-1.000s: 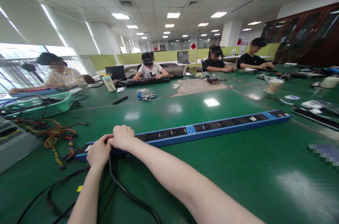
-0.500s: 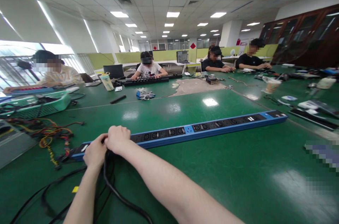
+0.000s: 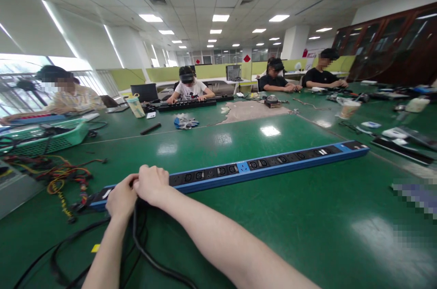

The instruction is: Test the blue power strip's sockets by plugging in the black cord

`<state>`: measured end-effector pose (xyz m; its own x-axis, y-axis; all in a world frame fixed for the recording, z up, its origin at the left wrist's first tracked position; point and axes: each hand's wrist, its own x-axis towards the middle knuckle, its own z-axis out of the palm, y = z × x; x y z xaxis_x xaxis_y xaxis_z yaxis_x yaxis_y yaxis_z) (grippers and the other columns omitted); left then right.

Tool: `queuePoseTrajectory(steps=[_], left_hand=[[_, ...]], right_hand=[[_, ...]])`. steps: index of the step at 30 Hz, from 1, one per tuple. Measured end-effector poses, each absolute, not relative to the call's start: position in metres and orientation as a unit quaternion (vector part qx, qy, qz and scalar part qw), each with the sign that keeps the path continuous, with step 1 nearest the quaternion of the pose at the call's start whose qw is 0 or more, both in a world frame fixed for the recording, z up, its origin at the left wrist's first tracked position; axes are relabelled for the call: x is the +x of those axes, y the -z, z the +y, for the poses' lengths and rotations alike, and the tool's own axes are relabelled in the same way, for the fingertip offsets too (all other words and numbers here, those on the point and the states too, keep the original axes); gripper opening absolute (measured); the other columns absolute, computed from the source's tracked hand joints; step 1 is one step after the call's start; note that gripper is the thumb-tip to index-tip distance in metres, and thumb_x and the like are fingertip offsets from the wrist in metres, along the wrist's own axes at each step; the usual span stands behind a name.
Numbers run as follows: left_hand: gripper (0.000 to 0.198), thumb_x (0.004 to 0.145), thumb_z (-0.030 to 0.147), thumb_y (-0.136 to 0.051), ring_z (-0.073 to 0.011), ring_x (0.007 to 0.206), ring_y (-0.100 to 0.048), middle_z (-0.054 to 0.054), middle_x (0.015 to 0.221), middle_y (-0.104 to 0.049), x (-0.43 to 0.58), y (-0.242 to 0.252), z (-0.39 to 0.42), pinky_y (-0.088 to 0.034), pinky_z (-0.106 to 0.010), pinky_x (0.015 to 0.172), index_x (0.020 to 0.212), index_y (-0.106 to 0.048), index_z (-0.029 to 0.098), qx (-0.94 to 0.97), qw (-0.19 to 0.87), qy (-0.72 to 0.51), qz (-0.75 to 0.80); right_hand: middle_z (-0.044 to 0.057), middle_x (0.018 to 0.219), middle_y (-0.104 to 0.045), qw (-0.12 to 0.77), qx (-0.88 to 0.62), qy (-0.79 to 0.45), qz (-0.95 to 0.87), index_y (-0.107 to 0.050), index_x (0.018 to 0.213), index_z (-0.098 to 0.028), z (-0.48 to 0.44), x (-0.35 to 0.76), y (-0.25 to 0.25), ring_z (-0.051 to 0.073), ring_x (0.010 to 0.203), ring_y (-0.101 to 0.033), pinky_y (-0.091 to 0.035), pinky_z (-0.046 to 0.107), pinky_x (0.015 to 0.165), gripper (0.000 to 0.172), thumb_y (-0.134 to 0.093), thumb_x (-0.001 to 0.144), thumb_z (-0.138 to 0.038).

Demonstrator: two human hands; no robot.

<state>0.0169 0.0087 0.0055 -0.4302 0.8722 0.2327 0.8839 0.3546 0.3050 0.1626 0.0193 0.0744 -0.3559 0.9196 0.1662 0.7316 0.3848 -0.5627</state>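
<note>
A long blue and black power strip (image 3: 242, 168) lies slantwise across the green table, with rows of sockets facing up. Over its left part, my left hand (image 3: 122, 195) and my right hand (image 3: 152, 184) meet with their fingers bent together. Both hands are closed at the black cable (image 3: 136, 230), which runs from under them toward the near edge. The fingertips and the cable's end are hidden behind the hands. The strip's left end, with a white mark, shows beyond my left hand.
A green basket (image 3: 51, 139) and coloured wires (image 3: 61, 175) are at the left. Gloves (image 3: 185, 121), a black bar (image 3: 150, 129) and a cup (image 3: 136, 106) stand farther back. Several people sit around the table. Another cup (image 3: 348, 109) and loose parts are at the right.
The view has shifted slightly. Both hands remain together over the strip's left part, with hardly any visible movement.
</note>
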Motion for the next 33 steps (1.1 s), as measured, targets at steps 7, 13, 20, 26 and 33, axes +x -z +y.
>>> queuePoseTrajectory(steps=[7, 13, 20, 26, 33], left_hand=[[0.049, 0.101, 0.047, -0.037, -0.033, 0.092, -0.069, -0.013, 0.113, -0.076, 0.018, -0.006, 0.009, -0.052, -0.039, 0.071, 0.136, -0.069, 0.034, -0.529, 0.008, 0.19, -0.827], [0.048, 0.1, 0.044, -0.039, -0.0341, 0.089, -0.069, -0.015, 0.11, -0.076, 0.016, -0.004, 0.011, -0.05, -0.038, 0.069, 0.135, -0.069, 0.032, -0.54, 0.017, 0.189, -0.82], [0.047, 0.099, 0.038, -0.041, -0.0325, 0.086, -0.069, -0.016, 0.108, -0.077, 0.011, 0.001, 0.016, -0.048, -0.037, 0.07, 0.135, -0.07, 0.028, -0.558, 0.022, 0.181, -0.81], [0.047, 0.098, 0.035, -0.042, -0.0327, 0.088, -0.069, -0.015, 0.111, -0.077, 0.011, 0.0, 0.016, -0.047, -0.036, 0.069, 0.136, -0.069, 0.03, -0.559, 0.019, 0.181, -0.809], [0.047, 0.098, 0.032, -0.042, -0.0312, 0.088, -0.07, -0.013, 0.107, -0.078, 0.014, -0.004, 0.012, -0.046, -0.034, 0.068, 0.136, -0.07, 0.029, -0.575, 0.025, 0.193, -0.795]], right_hand=[[0.014, 0.114, -0.079, 0.212, -0.519, -0.214, -0.8, -0.073, 0.106, -0.017, 0.023, 0.161, -0.076, 0.031, 0.109, -0.077, -0.063, 0.041, 0.089, 0.025, -0.071, 0.09, -0.036], [0.015, 0.113, -0.079, 0.239, -0.512, -0.199, -0.801, -0.068, 0.117, -0.017, 0.024, 0.162, -0.067, 0.031, 0.106, -0.077, -0.063, 0.043, 0.087, 0.033, -0.067, 0.092, -0.039], [0.016, 0.113, -0.079, 0.226, -0.513, -0.206, -0.802, -0.069, 0.114, -0.017, 0.024, 0.162, -0.07, 0.032, 0.108, -0.077, -0.063, 0.043, 0.087, 0.032, -0.067, 0.09, -0.038], [0.017, 0.114, -0.078, 0.222, -0.514, -0.216, -0.8, -0.07, 0.116, -0.017, 0.026, 0.167, -0.073, 0.032, 0.108, -0.077, -0.063, 0.042, 0.088, 0.039, -0.07, 0.087, -0.045], [0.014, 0.107, -0.08, 0.226, -0.51, -0.222, -0.8, -0.076, 0.099, -0.022, 0.021, 0.175, -0.072, 0.031, 0.102, -0.078, -0.063, 0.036, 0.081, 0.029, -0.072, 0.084, -0.046]])
